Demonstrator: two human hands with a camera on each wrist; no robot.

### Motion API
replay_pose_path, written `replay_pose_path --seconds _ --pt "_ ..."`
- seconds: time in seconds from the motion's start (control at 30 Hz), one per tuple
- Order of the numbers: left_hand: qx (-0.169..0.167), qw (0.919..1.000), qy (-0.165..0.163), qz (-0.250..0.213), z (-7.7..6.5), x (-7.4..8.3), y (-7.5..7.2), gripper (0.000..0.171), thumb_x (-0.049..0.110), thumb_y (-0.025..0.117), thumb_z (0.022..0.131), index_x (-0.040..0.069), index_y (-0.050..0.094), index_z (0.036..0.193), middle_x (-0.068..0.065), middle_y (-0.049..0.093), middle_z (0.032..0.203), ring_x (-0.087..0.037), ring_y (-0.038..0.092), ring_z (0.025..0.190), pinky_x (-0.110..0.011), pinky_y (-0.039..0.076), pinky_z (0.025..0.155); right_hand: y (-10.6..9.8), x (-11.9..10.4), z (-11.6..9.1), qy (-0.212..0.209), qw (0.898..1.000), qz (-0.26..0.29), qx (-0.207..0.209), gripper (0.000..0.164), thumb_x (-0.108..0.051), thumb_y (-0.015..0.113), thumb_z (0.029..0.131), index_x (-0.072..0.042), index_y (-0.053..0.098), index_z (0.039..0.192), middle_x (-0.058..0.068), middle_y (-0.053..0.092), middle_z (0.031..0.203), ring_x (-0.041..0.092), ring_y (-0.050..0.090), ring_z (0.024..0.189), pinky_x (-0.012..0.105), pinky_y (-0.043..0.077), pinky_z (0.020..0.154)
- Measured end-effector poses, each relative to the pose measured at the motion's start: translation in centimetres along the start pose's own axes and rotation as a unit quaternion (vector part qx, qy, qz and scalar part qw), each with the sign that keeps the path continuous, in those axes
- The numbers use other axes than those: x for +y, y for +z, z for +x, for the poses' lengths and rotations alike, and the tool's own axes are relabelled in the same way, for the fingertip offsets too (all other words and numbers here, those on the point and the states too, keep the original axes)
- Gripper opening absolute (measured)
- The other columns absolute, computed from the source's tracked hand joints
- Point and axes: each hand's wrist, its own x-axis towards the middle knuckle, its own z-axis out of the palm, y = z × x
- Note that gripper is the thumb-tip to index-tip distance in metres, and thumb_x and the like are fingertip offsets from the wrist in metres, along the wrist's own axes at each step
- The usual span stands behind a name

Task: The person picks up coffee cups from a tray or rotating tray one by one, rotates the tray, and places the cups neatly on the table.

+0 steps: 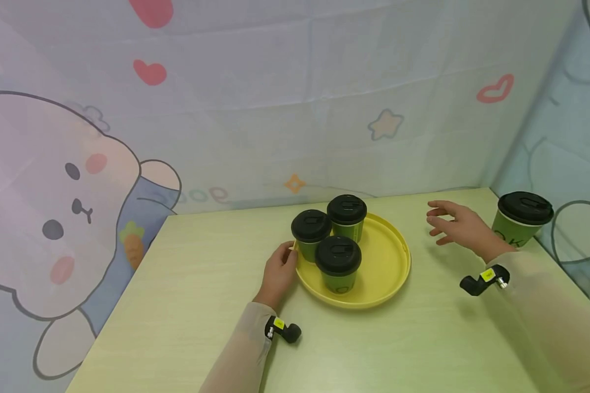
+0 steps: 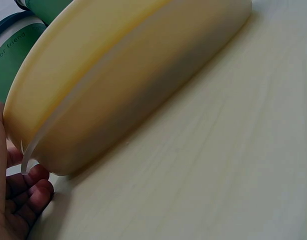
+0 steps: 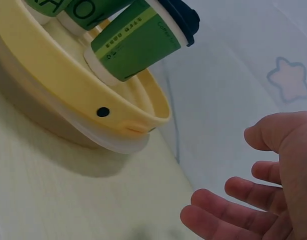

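Note:
A round yellow tray (image 1: 385, 267) with a raised rim carries three green paper coffee cups with black lids: a front cup (image 1: 338, 278), a left cup (image 1: 307, 251) and a back cup (image 1: 354, 231). My left hand (image 1: 277, 274) grips the tray's left rim, its fingertips (image 2: 41, 192) curled beneath the lip in the left wrist view. To the right of the tray, my right hand (image 1: 464, 226) hovers over the table with fingers spread and loosely bent, holding nothing. Beyond its wrist stands another lidded green cup (image 1: 513, 232), partly hidden by the forearm.
The pale wooden table (image 1: 177, 305) meets a printed cloth backdrop (image 1: 255, 131) along its far edge. A second cloth (image 1: 577, 164) hangs on the right, close to the lone cup. Small black cameras sit on both wrists.

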Motion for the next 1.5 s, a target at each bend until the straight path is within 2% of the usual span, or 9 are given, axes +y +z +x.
replay_pose_path --seconds 0.1,0.2,0.4,0.97,1.17,1.5 --pt "0.002 1.0 0.0 -0.002 0.0 0.1 -0.1 0.038 0.031 0.049 0.104 0.013 0.061 0.135 -0.007 0.067 0.111 -0.023 0.06 0.099 -0.044 0.049 0.092 1.1 0.9 0.0 0.025 0.997 0.069 -0.03 0.069 -0.033 0.051 0.107 0.004 0.021 0.157 0.034 0.04 0.147 0.035 0.069 0.102 0.04 0.06 0.077" --pt "0.003 1.0 -0.001 -0.002 0.0 0.0 -0.1 0.038 0.03 0.049 0.104 0.013 0.061 0.135 -0.007 0.067 0.11 -0.023 0.06 0.099 -0.044 0.049 0.092 2.0 1.5 -0.2 0.061 0.988 0.132 -0.054 0.07 -0.033 0.05 0.107 0.003 0.018 0.158 0.035 0.038 0.149 0.027 0.071 0.099 0.041 0.06 0.079" --pt "-0.002 1.0 -0.002 -0.007 0.0 0.0 0.0 0.037 0.031 0.05 0.104 0.014 0.061 0.135 -0.007 0.066 0.109 -0.022 0.06 0.097 -0.043 0.049 0.09 3.2 1.9 -0.7 0.1 0.976 0.184 -0.065 0.067 -0.03 0.049 0.107 0.004 0.02 0.157 0.033 0.043 0.146 0.021 0.073 0.093 0.04 0.06 0.079" --pt "0.001 0.9999 -0.009 -0.007 -0.1 0.2 0.0 0.037 0.032 0.05 0.104 0.015 0.061 0.135 -0.007 0.067 0.111 -0.023 0.06 0.1 -0.044 0.048 0.094 5.7 2.9 -0.8 0.08 0.964 0.237 -0.088 0.061 -0.021 0.047 0.108 0.006 0.021 0.156 0.012 0.06 0.123 0.021 0.07 0.091 0.039 0.059 0.081" --pt "0.003 1.0 -0.007 -0.004 -0.1 0.1 -0.1 0.037 0.032 0.05 0.103 0.015 0.061 0.134 -0.007 0.067 0.111 -0.023 0.061 0.099 -0.043 0.048 0.092 6.2 3.0 -0.9 0.077 0.951 0.285 -0.092 0.06 -0.017 0.049 0.107 0.01 0.022 0.154 0.005 0.064 0.116 0.019 0.071 0.09 0.038 0.059 0.081" --pt "0.001 0.9999 -0.009 -0.007 0.0 0.1 0.0 0.038 0.033 0.05 0.103 0.015 0.061 0.135 -0.006 0.067 0.11 -0.023 0.06 0.1 -0.044 0.048 0.093 6.8 3.1 -0.8 0.078 0.937 0.332 -0.082 0.053 -0.009 0.045 0.107 0.012 0.026 0.152 0.005 0.068 0.112 0.021 0.07 0.092 0.038 0.059 0.083"
